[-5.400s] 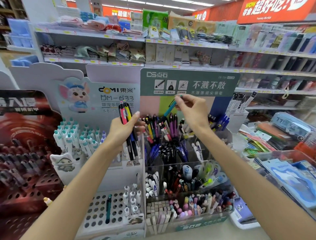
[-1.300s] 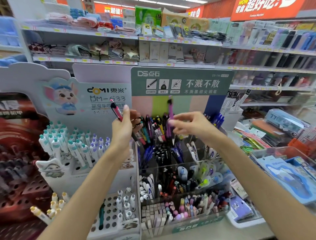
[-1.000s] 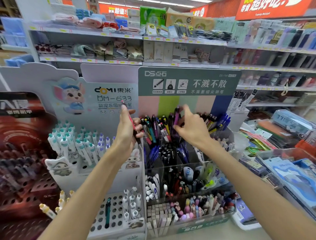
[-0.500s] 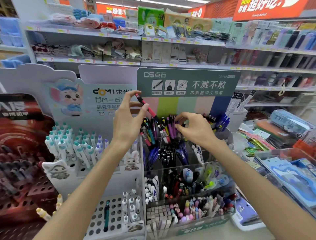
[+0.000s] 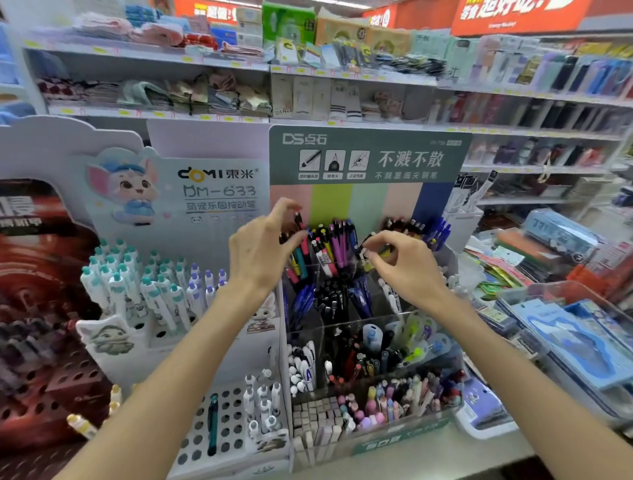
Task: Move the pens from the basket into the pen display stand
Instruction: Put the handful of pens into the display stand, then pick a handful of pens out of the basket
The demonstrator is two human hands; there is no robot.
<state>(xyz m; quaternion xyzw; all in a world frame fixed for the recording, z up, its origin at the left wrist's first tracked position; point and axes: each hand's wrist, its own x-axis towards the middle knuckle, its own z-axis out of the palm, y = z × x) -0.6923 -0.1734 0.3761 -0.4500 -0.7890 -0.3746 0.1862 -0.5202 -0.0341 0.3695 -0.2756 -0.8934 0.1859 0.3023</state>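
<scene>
pinching a red-and-black pen (image 5: 301, 236) that stands nearly upright, the left hand (image 5: 260, 253) sets it among the stand's (image 5: 363, 205) pens, while the right hand's (image 5: 407, 263) grip is unclear.

Shop's really bright, flat white light coming from ceiling strips (image 5: 342, 3) up top, so hardly any shadows anywhere. The whole shot is soft with motion blur, worst on the shelves (image 5: 513, 92) at the back and the stuff at the right edge. Wide lens bends the shelf lines near the borders. The green sign (image 5: 370, 154) in the middle reads fine, with no glare on it.
</scene>
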